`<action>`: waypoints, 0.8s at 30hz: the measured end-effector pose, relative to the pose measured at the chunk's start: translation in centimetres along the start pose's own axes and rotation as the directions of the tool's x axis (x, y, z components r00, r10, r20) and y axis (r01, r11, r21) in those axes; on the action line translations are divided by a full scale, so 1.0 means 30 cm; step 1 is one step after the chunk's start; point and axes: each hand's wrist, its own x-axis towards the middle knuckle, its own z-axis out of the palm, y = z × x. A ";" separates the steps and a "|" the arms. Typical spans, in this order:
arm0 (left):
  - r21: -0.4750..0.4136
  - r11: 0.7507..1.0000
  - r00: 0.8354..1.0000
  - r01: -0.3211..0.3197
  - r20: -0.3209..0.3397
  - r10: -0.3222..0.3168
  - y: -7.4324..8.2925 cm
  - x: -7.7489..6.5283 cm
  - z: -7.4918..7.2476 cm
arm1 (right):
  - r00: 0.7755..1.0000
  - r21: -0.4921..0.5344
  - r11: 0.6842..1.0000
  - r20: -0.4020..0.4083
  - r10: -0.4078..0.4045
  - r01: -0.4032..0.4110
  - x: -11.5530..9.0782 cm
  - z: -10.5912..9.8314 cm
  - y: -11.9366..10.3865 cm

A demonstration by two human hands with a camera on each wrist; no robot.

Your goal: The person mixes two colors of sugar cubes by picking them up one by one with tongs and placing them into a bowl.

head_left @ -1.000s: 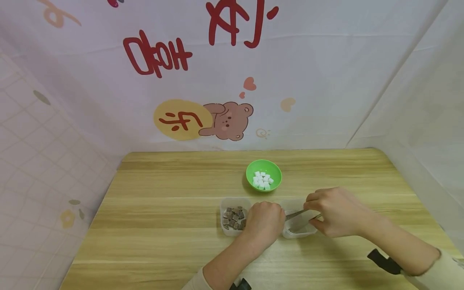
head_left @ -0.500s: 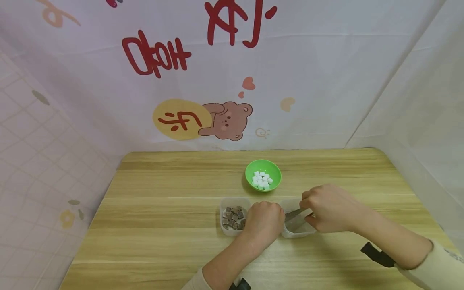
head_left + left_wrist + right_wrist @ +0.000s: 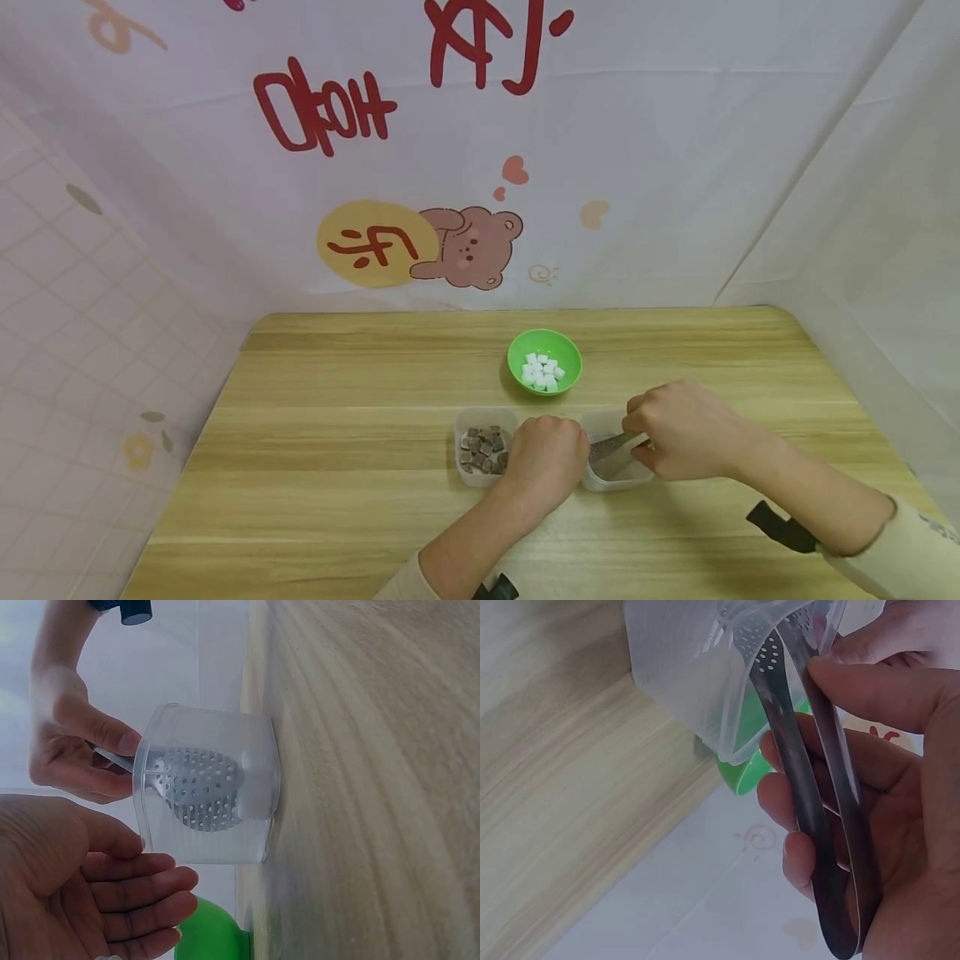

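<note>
My right hand (image 3: 693,433) holds metal tongs (image 3: 786,739) with perforated heads, thumb on one arm and fingers around the other. The heads reach down inside a clear plastic container (image 3: 617,485), and the left wrist view shows them through its wall. A pale, blurred block (image 3: 257,791) lies at the heads' ends near the container's bottom. At the container's left rim, my left hand (image 3: 546,467) pinches the wall between thumb and index finger, the other fingers loosely extended beside it. In the head view this hand hides part of both containers.
Left of my left hand stands a second clear container (image 3: 465,479) with several brown cubes (image 3: 482,450). A green bowl (image 3: 567,346) with several white cubes (image 3: 540,372) sits behind the two containers on the wooden table (image 3: 337,467). A printed white cloth (image 3: 637,125) hangs beyond the far edge.
My right hand has shifted slightly left and away from me, and the tongs' arms have come closer together inside the container. My left hand has stayed at the rim.
</note>
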 end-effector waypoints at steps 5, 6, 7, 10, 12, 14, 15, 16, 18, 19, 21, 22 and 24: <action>0.001 1.000 1.000 -0.004 -0.019 0.004 0.002 -0.001 -0.005 | 1.000 0.018 1.000 -0.002 -0.006 0.006 -0.002 0.001 0.005; -0.001 1.000 1.000 -0.003 -0.021 0.003 0.002 -0.001 -0.005 | 1.000 0.023 1.000 -0.005 -0.007 0.007 -0.002 0.002 0.007; 0.003 1.000 1.000 -0.005 -0.023 0.005 0.002 -0.001 -0.005 | 1.000 0.028 1.000 -0.008 -0.007 0.007 -0.002 0.002 0.008; 0.014 1.000 1.000 -0.014 -0.017 0.015 0.001 0.001 -0.006 | 1.000 0.031 0.999 -0.021 -0.011 0.012 -0.002 0.003 0.011; 0.017 1.000 1.000 -0.020 -0.010 0.020 0.000 0.001 -0.011 | 1.000 0.028 1.000 -0.025 -0.012 0.013 -0.001 0.001 0.011; 0.009 1.000 1.000 -0.020 -0.004 0.020 -0.001 0.002 -0.014 | 1.000 0.025 1.000 -0.024 -0.010 0.010 0.000 -0.002 0.010; 0.002 1.000 1.000 -0.017 -0.003 0.017 -0.001 0.003 -0.017 | 1.000 0.023 1.000 -0.020 -0.007 0.007 0.000 -0.004 0.010; -0.004 1.000 1.000 -0.014 -0.001 0.014 -0.001 0.003 -0.020 | 1.000 0.021 1.000 -0.016 -0.004 0.004 0.000 -0.006 0.009; -0.012 1.000 1.000 -0.009 0.000 0.009 -0.001 0.003 -0.025 | 1.000 0.015 1.000 -0.007 0.003 -0.003 0.001 -0.010 0.007; -0.017 1.000 1.000 -0.005 0.004 0.005 -0.001 0.003 -0.027 | 1.000 0.012 1.000 -0.003 0.006 -0.006 0.002 -0.012 0.006; -0.009 1.000 1.000 -0.007 0.006 0.007 -0.001 0.004 -0.031 | 1.000 0.011 1.000 0.003 0.009 -0.009 0.003 -0.016 0.004; -0.006 1.000 1.000 -0.009 0.008 0.009 -0.002 0.004 -0.032 | 1.000 0.012 1.000 0.003 0.011 -0.011 0.003 -0.017 0.003; -0.001 1.000 1.000 -0.012 0.010 0.012 -0.004 0.004 -0.035 | 1.000 0.018 1.000 0.005 0.012 -0.012 0.004 -0.020 0.000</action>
